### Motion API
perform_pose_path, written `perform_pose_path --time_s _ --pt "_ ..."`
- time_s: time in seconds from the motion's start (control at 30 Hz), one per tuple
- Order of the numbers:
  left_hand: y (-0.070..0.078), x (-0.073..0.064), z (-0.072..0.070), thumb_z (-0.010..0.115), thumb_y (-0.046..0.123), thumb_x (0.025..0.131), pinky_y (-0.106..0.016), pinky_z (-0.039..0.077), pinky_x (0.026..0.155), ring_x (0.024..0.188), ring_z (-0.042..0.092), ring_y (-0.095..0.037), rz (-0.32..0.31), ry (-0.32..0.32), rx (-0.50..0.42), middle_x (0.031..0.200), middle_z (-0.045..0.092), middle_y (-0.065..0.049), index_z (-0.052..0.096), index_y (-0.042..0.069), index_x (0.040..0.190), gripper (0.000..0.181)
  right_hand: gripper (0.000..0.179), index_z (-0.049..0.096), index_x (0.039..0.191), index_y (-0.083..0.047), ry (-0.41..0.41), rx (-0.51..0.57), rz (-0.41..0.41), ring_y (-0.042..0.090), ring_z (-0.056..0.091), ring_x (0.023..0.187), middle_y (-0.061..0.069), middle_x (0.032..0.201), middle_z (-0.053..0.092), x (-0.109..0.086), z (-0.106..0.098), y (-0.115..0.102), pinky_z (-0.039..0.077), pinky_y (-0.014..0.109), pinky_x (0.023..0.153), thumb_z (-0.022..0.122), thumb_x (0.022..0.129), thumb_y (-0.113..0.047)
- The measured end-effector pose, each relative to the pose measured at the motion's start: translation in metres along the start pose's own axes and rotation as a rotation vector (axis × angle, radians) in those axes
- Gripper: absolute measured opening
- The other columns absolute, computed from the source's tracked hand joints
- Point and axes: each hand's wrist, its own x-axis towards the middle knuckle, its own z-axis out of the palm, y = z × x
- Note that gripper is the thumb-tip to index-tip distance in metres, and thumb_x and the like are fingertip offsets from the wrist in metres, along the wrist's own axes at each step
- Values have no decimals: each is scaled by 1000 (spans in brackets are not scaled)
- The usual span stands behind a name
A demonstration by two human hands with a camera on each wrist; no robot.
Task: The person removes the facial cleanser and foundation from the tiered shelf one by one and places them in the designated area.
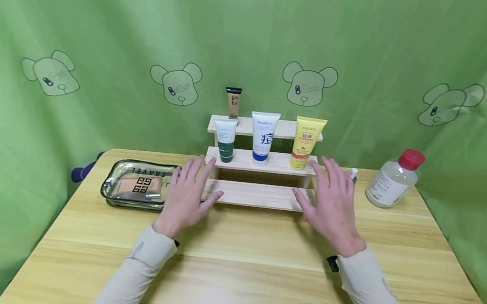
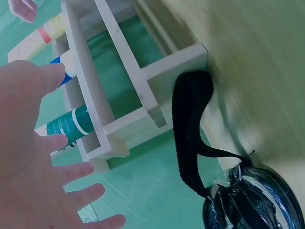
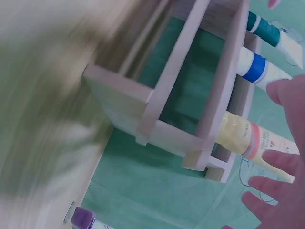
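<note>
A three-step wooden stand (image 1: 260, 196) is at the back of the table. On its middle step stand a white-and-green tube (image 1: 225, 142), a white-and-blue tube (image 1: 262, 138) and a yellow tube (image 1: 307, 142). One small brown tube (image 1: 233, 103) with a dark top end is on the highest step. My left hand (image 1: 184, 196), fingers spread and holding nothing, is at the stand's left end, overlapping the clear pouch (image 1: 111, 188) in the head view. At the right end my right hand (image 1: 333, 205) also has its fingers spread and grips nothing; the yellow tube is nearest to it.
A clear bottle with a red cap (image 1: 411, 159) stands at the back right. Partly behind my right hand is a small bottle with a white top (image 1: 354, 173). A dark purple item (image 1: 79, 173) pokes out past the table's left edge. Green curtain (image 1: 259, 31) hangs behind and around the table.
</note>
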Motion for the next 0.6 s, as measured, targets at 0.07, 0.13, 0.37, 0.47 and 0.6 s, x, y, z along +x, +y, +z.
perform_pose_path --time_s 0.07,0.13,0.37,0.47,0.6 --pt "-3 2 1 56 59 108 -71 23 136 167 26 -44 0 1 0 181 27 -18 20 22 176 86 79 47 158 -1 15 -7 14 51 37 156 30 169 40 3 0 3 27 79 128 80 96 -36" --pt "-6 6 3 58 58 108 -71 25 135 166 28 -44 0 13 0 180 29 -19 21 21 176 85 77 47 158 0 28 3 32 51 37 156 30 168 41 7 0 6 26 77 130 79 97 -35" --pt "-17 19 11 63 50 108 -73 30 132 163 33 -46 -21 35 -84 178 32 -20 29 24 174 78 78 45 159 2 86 36 74 51 40 154 30 165 44 20 0 16 30 77 129 78 97 -32" --pt "-21 24 14 60 49 109 -73 31 132 163 32 -47 -36 23 -134 178 31 -20 28 24 174 76 78 45 159 2 104 57 79 51 41 153 30 164 45 24 1 19 31 77 129 79 97 -31" --pt "-23 30 18 56 47 111 -72 34 130 163 32 -45 -60 6 -201 177 32 -20 26 25 174 73 75 46 158 1 113 137 61 51 42 151 30 163 47 30 5 20 32 77 127 78 98 -28"
